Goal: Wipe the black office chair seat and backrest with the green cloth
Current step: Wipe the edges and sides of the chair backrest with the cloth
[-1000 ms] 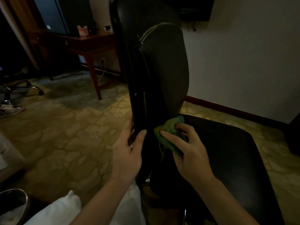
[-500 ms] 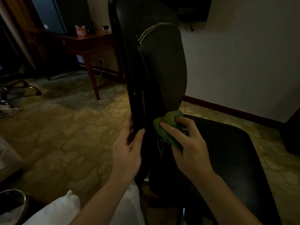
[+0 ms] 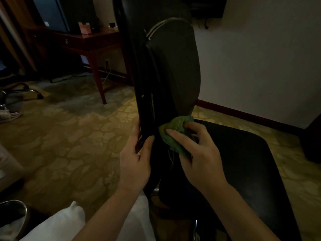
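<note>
The black office chair stands side-on in front of me, its tall backrest rising through the middle of the view and its seat spreading to the right. My right hand holds the bunched green cloth and presses it against the lowest part of the backrest, just above the seat. My left hand grips the backrest's rear edge, thumb on the near side and fingers behind it.
A wooden desk stands at the back left on patterned carpet. Another chair's wheeled base and a shoe lie at far left. A white wall with dark skirting runs on the right. A metal bin sits bottom left.
My right hand and the cloth have shifted slightly upward along the backrest's base. My left hand keeps its grip on the backrest edge.
</note>
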The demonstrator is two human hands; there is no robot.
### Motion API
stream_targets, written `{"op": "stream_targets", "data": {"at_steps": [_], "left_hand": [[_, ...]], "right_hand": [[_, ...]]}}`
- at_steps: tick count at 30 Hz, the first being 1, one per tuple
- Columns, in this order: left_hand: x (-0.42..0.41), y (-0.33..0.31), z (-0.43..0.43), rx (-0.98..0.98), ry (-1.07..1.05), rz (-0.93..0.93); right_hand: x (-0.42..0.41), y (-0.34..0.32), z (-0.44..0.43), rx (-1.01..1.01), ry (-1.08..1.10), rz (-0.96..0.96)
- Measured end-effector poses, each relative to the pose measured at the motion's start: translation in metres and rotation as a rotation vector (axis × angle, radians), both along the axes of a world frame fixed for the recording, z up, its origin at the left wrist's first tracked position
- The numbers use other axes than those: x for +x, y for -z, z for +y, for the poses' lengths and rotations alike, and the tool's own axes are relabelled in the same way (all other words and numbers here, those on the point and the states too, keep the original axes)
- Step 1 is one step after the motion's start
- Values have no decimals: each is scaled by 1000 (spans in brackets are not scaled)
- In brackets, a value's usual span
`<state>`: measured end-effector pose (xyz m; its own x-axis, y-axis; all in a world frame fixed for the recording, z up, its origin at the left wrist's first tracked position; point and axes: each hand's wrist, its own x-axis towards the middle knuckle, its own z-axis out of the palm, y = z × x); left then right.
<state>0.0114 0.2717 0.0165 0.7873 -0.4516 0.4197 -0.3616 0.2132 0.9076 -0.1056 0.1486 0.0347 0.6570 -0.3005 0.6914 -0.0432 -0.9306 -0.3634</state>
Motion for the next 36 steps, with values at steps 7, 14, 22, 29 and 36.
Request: {"op": "stream_targets", "data": {"at_steps": [7, 14, 22, 29, 36], "left_hand": [[-2, -4, 0, 7, -27, -27], [-4, 0, 0, 12, -45, -23], [-2, -2, 0, 21, -29, -1], [-2, 0, 0, 18, -40, -21], [-3, -1, 0, 13, -19, -13]], "right_hand": [[-15, 53, -1, 86, 25, 101], [-11, 29, 0, 65, 24, 38], [-7, 28, -4, 65, 14, 38], [-20, 51, 2, 86, 40, 120], [-4, 8, -6, 31, -2, 16]]}}
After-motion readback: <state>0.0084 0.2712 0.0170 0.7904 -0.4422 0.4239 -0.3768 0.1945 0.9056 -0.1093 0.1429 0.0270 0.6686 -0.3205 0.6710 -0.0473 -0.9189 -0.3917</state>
